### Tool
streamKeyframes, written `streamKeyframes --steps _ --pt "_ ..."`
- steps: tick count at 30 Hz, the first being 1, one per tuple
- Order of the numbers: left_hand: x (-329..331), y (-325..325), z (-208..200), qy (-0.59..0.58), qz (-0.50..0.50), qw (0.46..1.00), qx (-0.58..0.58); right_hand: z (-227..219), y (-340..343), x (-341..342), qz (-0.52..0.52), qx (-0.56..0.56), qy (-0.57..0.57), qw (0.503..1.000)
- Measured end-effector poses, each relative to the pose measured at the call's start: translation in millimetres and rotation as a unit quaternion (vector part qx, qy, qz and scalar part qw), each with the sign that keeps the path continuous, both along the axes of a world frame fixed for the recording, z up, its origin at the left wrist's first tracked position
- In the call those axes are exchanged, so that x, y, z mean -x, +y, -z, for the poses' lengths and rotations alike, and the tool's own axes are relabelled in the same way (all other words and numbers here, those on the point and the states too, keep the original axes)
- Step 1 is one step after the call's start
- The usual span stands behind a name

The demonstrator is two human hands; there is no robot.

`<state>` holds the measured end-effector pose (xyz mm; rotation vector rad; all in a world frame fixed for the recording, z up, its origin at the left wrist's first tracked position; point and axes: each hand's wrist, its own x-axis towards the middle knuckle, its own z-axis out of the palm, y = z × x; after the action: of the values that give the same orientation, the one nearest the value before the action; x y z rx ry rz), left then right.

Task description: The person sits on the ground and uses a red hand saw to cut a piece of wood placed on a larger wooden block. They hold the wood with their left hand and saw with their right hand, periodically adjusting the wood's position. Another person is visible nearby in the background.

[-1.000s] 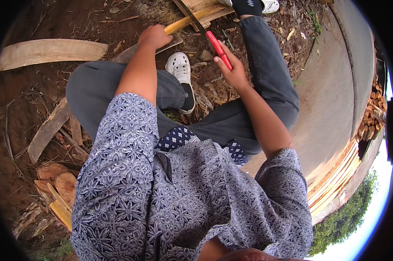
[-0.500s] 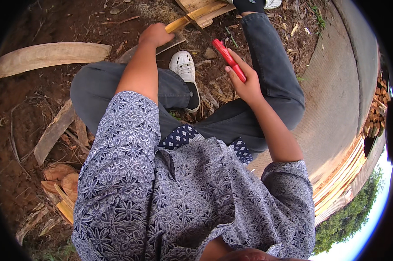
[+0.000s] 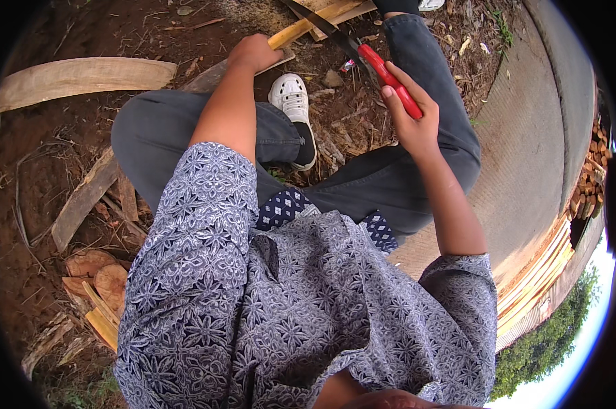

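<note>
A handsaw with a red handle (image 3: 383, 68) and a dark blade (image 3: 321, 26) is in my right hand (image 3: 415, 117), whose fingers wrap round the handle. The blade lies across a narrow yellowish wood strip (image 3: 308, 27) at the top of the view. Closed on the near end of that strip is my left hand (image 3: 253, 53). Beneath the strip are paler wood pieces (image 3: 352, 13) and a greyish board (image 3: 209, 75) under my left hand. The blade's far end runs out of the picture.
A curved plank (image 3: 83, 82) lies on brown soil to the left. Wood offcuts (image 3: 86, 198) and cut log slices (image 3: 110, 283) lie below it. My white shoe (image 3: 291, 99) is between my hands. Stacked slats (image 3: 536, 279) stand at the far right beyond a grey ribbed surface (image 3: 512, 157).
My right hand has drawn the saw back toward the lower right, so more of its blade shows. My left hand stays on the strip; the whole view has shifted slightly.
</note>
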<state>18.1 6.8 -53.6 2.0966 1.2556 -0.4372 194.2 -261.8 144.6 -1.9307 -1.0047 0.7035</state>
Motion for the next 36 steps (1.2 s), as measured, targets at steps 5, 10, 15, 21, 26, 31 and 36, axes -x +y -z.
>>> streamKeyframes --steps 5,10,15,21,26,31,36 --pt "-1 -3 -6 0.006 -0.002 1.0 -0.003 -6 -3 5 0.005 0.012 0.002 1.0" --pt "1 -1 -1 0.006 -0.001 1.0 -0.007 -12 -15 15 -0.001 -0.003 0.009 1.0" --pt "-2 -2 -3 0.01 -0.001 1.0 -0.005 -15 -11 20 -0.004 -0.009 -0.004 1.0" --pt "-2 -4 -9 0.0 0.002 1.0 -0.014 -19 -18 17 0.005 0.012 0.006 1.0" --pt "0 -5 -14 -0.002 0.004 1.0 -0.009 -59 -33 16 -0.019 0.037 -0.014 0.999" --pt "6 -8 -14 0.003 -0.006 1.0 -0.024 -76 -20 6 -0.052 0.043 -0.035 0.997" --pt "-1 -13 -13 0.01 0.009 1.0 -0.012 31 71 1 -0.018 0.006 0.0 1.0"
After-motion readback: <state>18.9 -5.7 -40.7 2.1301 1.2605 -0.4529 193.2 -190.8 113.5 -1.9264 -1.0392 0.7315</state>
